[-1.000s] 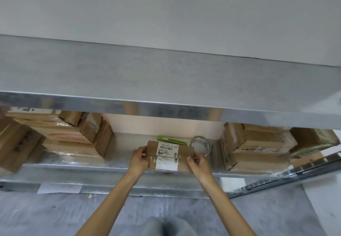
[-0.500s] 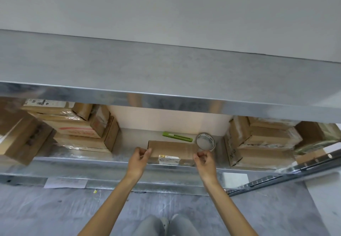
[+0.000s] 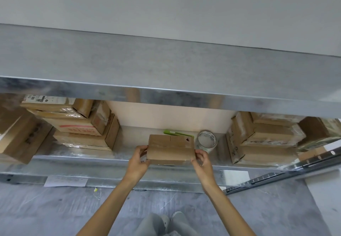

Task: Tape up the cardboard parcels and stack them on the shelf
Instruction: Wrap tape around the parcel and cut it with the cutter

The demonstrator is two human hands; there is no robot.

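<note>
A small brown cardboard parcel point(image 3: 170, 148) sits at the front of the lower metal shelf point(image 3: 77, 155), its plain flap side facing me. My left hand point(image 3: 138, 161) grips its left end and my right hand point(image 3: 202, 160) grips its right end, fingers curled round the edges. Behind the parcel lie a green box cutter point(image 3: 177, 133) and a roll of clear tape point(image 3: 206, 141), which stands just right of the parcel.
Taped cardboard parcels are stacked at the shelf's left point(image 3: 79, 123) and right point(image 3: 263, 139). A large box point(image 3: 20, 139) leans at the far left. The upper shelf point(image 3: 166, 69) overhangs the work area. My feet stand on the grey floor point(image 3: 55, 210) below.
The parcel has been rotated in my hands: its white label side faced me a second ago, then turned down, and the plain flap side now shows. Both hands stayed at its ends.
</note>
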